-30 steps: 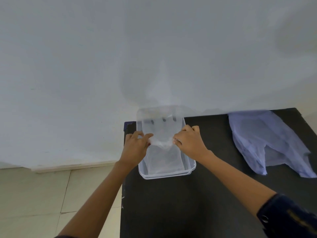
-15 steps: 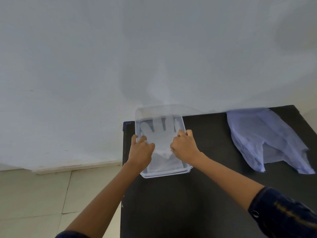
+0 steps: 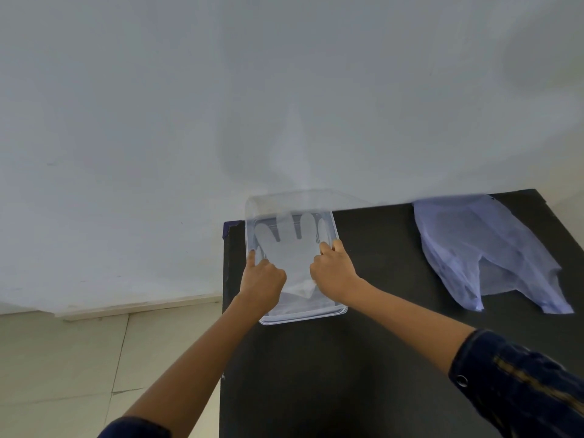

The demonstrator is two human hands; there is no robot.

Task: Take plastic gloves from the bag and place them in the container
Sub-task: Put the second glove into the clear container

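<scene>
The glove (image 3: 289, 245) now lies spread flat in the container (image 3: 328, 314) at frame centre, its fingers showing, where a second ago it hung bunched above; this placing looks almost done; both hands, left (image 3: 264, 276) and right (image 3: 331, 270), curl loosely, fingertips pressing its cuff down; the bag (image 3: 474, 248) lies at right on the surface (image 3: 363, 374).

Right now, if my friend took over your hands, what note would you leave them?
Left hand and right hand: both pressing a clear plastic glove flat inside the container, fingers curled on it.
Container sits at the black table's far left corner.
Bag lies to the right, untouched.
Done: this glove is in.
Left: let go, check the bag for more; I can't see inside.
</scene>
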